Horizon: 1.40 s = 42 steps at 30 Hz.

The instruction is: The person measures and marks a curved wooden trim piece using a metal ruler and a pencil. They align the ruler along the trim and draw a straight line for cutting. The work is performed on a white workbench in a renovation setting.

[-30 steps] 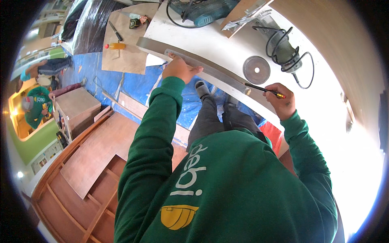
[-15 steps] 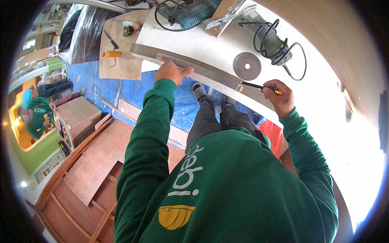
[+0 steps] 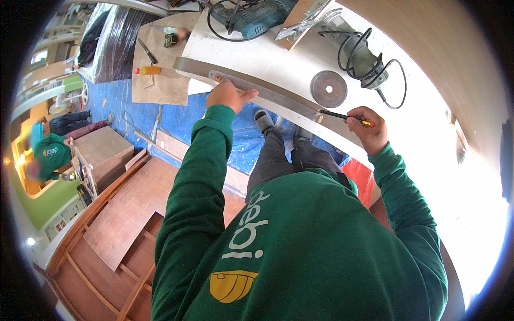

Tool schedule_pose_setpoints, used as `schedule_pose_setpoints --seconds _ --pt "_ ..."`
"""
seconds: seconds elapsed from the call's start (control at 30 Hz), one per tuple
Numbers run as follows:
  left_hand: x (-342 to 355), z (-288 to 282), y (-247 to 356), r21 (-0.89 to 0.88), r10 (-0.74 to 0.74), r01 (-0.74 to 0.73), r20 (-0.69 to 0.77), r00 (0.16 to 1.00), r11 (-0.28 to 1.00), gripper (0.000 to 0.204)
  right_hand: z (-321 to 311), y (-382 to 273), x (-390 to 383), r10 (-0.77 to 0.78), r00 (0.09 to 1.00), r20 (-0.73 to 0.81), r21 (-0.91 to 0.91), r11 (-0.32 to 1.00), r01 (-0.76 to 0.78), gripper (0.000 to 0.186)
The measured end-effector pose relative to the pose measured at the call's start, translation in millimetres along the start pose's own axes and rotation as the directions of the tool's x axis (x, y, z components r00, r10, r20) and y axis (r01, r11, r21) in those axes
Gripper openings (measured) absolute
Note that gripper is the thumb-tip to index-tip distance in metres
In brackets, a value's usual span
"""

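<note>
A long grey-brown strip (image 3: 188, 67) lies along the near edge of the white tabletop, with a metal ruler (image 3: 278, 98) flat along it. My left hand (image 3: 227, 96) presses on the ruler near its left end, thumb stretched out along it and the other fingers curled over the edge, partly hidden. Between the fingers of my right hand (image 3: 368, 130) is a slim black pencil (image 3: 337, 114) with a red and yellow end. Its tip meets the strip by the ruler's right end.
Beyond the strip lie a cutting disc (image 3: 328, 89), a grey corded power tool (image 3: 356, 59) and a teal power tool (image 3: 259, 21). A plywood board (image 3: 160, 92) at left bears a tape measure (image 3: 170, 39) and an orange bottle (image 3: 150, 70). A co-worker (image 3: 51, 152) bends beside a wooden box (image 3: 107, 152).
My hands, the ruler and the pencil keep nearly the same place; the view has shifted slightly. At far left the co-worker has changed posture, their arm now lower by the box.
</note>
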<state>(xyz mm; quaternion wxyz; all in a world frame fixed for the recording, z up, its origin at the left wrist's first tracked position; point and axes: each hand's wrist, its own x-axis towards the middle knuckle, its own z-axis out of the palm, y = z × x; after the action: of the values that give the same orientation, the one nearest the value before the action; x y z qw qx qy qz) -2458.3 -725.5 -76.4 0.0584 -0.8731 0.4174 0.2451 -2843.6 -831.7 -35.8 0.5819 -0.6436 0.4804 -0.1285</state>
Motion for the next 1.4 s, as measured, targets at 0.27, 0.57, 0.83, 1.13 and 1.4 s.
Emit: schedule_pose_setpoints --seconds 0.27,0.57,0.83,1.13,1.4 --pt "0.1 1.9 -2.9 -0.023 0.016 -0.016 -0.004 1.000 1.000 0.147 52.7 -15.8 33.6 -0.198 0.979 0.046 0.010 0.980 0.198 0.018" --pt "-5.9 -5.5 3.7 -0.119 -0.028 0.034 0.047 0.999 0.992 0.145 154.1 -59.1 106.9 -0.353 0.930 0.106 0.115 0.933 0.341 0.020" --pt "-8.1 -3.9 3.0 -0.130 -0.049 0.051 0.017 0.999 0.990 0.143 203.1 -79.9 149.1 -0.384 0.920 0.078 0.137 0.918 0.372 0.019" --pt "-3.7 3.0 -0.8 -0.153 -0.038 0.038 0.006 0.999 0.988 0.142 213.1 -86.7 162.1 -0.384 0.918 0.094 0.147 0.918 0.369 0.021" --pt "-0.6 10.1 -5.6 -0.168 -0.004 -0.001 -0.030 1.000 0.986 0.143 217.4 -87.9 164.7 -0.370 0.925 0.091 0.176 0.920 0.351 0.021"
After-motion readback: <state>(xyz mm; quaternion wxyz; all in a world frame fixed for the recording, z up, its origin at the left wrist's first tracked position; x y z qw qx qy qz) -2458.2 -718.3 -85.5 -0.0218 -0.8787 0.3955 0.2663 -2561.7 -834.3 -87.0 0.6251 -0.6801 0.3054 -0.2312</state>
